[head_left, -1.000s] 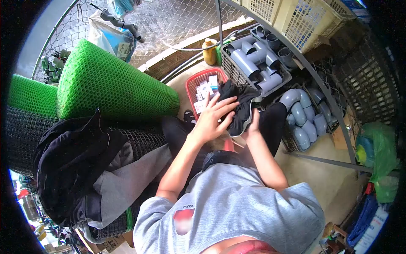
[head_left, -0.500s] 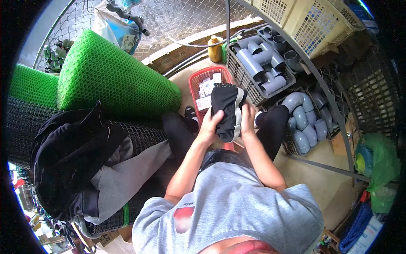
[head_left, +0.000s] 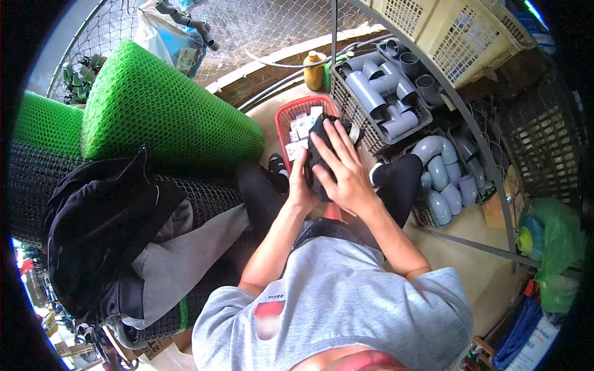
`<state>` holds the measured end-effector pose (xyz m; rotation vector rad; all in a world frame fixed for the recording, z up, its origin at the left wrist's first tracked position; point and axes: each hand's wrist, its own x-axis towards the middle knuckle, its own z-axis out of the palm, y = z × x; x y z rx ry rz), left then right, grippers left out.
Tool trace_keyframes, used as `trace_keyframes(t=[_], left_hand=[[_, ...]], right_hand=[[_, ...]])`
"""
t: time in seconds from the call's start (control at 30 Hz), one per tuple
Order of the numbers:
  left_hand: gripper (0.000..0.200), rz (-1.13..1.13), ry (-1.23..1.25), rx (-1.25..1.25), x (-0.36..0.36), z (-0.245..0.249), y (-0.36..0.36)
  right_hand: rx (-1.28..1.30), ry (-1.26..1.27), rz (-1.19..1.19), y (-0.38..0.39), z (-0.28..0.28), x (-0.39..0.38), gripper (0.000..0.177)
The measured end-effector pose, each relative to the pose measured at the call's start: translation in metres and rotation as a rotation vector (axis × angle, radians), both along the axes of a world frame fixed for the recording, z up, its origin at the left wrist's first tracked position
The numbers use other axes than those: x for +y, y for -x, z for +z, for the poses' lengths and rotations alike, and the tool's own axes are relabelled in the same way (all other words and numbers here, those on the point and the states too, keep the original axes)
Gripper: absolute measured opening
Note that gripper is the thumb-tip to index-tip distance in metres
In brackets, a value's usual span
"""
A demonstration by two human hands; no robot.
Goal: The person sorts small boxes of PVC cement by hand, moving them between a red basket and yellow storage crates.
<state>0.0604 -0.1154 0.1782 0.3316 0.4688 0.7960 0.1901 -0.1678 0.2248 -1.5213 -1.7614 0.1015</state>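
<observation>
A folded black cloth with a pale trim is held in front of me, above the red basket. My left hand grips it along its left side, with the fingers partly hidden behind it. Flat across the top of the cloth lies my right hand, fingers spread and stretched out. The palm covers much of the cloth, so its exact kind cannot be made out. Behind it, the red plastic basket on the floor holds several small white boxes.
Rolls of green mesh stand at left, with a black and grey jacket draped nearby. To the right are crates of grey pipe fittings and pipe elbows. A metal bar crosses the floor at right; a yellow bottle stands behind.
My right hand has moved from the cloth's right edge onto its top and spread its fingers flat. The left hand stays on the left side.
</observation>
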Motion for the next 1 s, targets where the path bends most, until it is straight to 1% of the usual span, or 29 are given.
trace_keyframes(t=[0.03, 0.07, 0.1, 0.13, 0.17, 0.2, 0.23, 0.3, 0.4, 0.43, 0.5, 0.53, 0.57, 0.63, 0.67, 0.7, 0.73, 0.77, 0.8, 0.83, 0.9, 0.93, 1.0], left_hand=[[0.053, 0.033, -0.037, 0.031, 0.003, -0.004, 0.000], [0.049, 0.071, -0.084, 0.006, 0.002, 0.002, -0.003], [0.045, 0.108, -0.131, -0.016, 0.002, 0.007, -0.006], [0.042, 0.172, -0.178, 0.076, 0.004, 0.004, -0.008], [0.042, 0.173, -0.179, 0.074, 0.007, -0.001, -0.007], [0.048, 0.202, -0.248, 0.158, 0.010, -0.004, -0.004], [0.055, 0.231, -0.318, 0.243, 0.012, -0.007, -0.003], [0.055, 0.288, -0.348, 0.188, 0.014, 0.002, -0.001], [0.060, 0.265, -0.340, 0.059, 0.021, 0.008, 0.008], [0.060, 0.264, -0.339, 0.058, 0.020, 0.011, 0.008], [0.059, 0.261, -0.368, 0.026, 0.018, 0.016, 0.005], [0.061, 0.240, -0.389, 0.072, 0.016, 0.018, 0.003], [0.065, 0.209, -0.454, 0.240, 0.007, 0.031, 0.003], [0.069, 0.180, -0.485, 0.247, 0.009, 0.024, 0.004], [0.069, 0.152, -0.552, 0.247, 0.010, 0.032, 0.006], [0.070, 0.169, -0.771, 0.474, 0.020, 0.023, 0.011], [0.073, 0.164, -0.951, 0.639, 0.021, 0.023, 0.017], [0.075, 0.158, -1.132, 0.805, 0.020, 0.035, 0.020], [0.077, 0.194, -1.166, 0.801, 0.017, 0.041, 0.017], [0.081, 0.191, -1.165, 0.811, 0.016, 0.047, 0.017], [0.088, 0.150, -1.279, 0.838, 0.023, 0.044, 0.022], [0.088, 0.153, -1.279, 0.837, 0.025, 0.043, 0.023], [0.094, 0.206, -1.256, 0.825, 0.029, 0.040, 0.022]], right_hand=[[0.151, -0.062, 0.011, -0.001, -0.009, 0.007, 0.056], [0.224, -0.137, -0.002, 0.002, -0.014, 0.011, 0.050], [0.327, -0.143, -0.005, 0.006, -0.019, 0.014, 0.048], [0.442, -0.116, -0.038, 0.012, -0.025, 0.014, 0.048], [0.557, -0.089, -0.070, 0.018, -0.032, 0.013, 0.047], [0.623, -0.071, -0.047, 0.022, -0.040, 0.011, 0.048], [0.594, -0.051, -0.027, 0.027, -0.046, 0.006, 0.048], [0.496, -0.086, 0.056, 0.037, -0.045, -0.007, 0.047], [0.451, -0.071, 0.120, 0.040, -0.041, -0.017, 0.047], [0.431, -0.078, 0.139, 0.036, -0.044, -0.014, 0.048], [0.376, -0.073, 0.110, 0.031, -0.033, -0.005, 0.052], [0.417, -0.084, 0.102, 0.030, -0.025, 0.003, 0.063], [0.400, -0.059, 0.036, 0.031, -0.025, 0.011, 0.070], [0.535, -0.049, 0.060, 0.024, -0.019, 0.023, 0.072], [0.641, -0.038, 0.068, 0.022, -0.015, 0.028, 0.071], [0.778, 0.006, 0.060, 0.019, -0.010, 0.035, 0.069], [0.950, 0.031, 0.126, 0.014, -0.004, 0.040, 0.067], [1.120, 0.055, 0.195, 0.008, 0.004, 0.045, 0.066], [1.360, 0.098, 0.267, 0.003, 0.006, 0.050, 0.063], [1.353, 0.097, 0.319, -0.002, 0.011, 0.052, 0.054], [1.270, 0.072, 0.229, -0.002, -0.002, 0.059, 0.042], [1.127, 0.025, 0.116, 0.001, -0.007, 0.059, 0.036], [0.787, -0.074, -0.111, 0.013, -0.008, 0.055, 0.032]])
